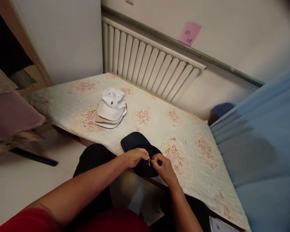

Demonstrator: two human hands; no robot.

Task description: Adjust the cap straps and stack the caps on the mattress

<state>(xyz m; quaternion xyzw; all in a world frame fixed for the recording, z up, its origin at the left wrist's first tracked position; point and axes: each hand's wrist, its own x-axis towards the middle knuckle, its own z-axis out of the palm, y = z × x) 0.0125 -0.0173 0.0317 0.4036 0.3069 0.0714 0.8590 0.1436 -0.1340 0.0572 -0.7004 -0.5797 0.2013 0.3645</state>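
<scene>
A dark navy cap [136, 140] lies at the near edge of the table, its brim pointing away to the left. My left hand [138, 157] is closed on the cap's near part, thumb and fingers pinched together. Close beside it my right hand [164, 167] pinches at the same spot, fingers curled in. Between the two sets of fingertips shows a small shiny loop, like a metal buckle [149, 162], on the cap's back. The strap itself is too dark to make out. Farther left, a stack of white and beige caps [112, 103] rests on the table.
A floral cloth covers the table [157, 125]. Behind it is a white radiator [145, 61] below a pipe with a pink note [189, 33]. A blue curtain [261, 138] hangs at the right. Pink fabric [12, 112] is at the left, and a booklet-like item [222, 225] lies at bottom right.
</scene>
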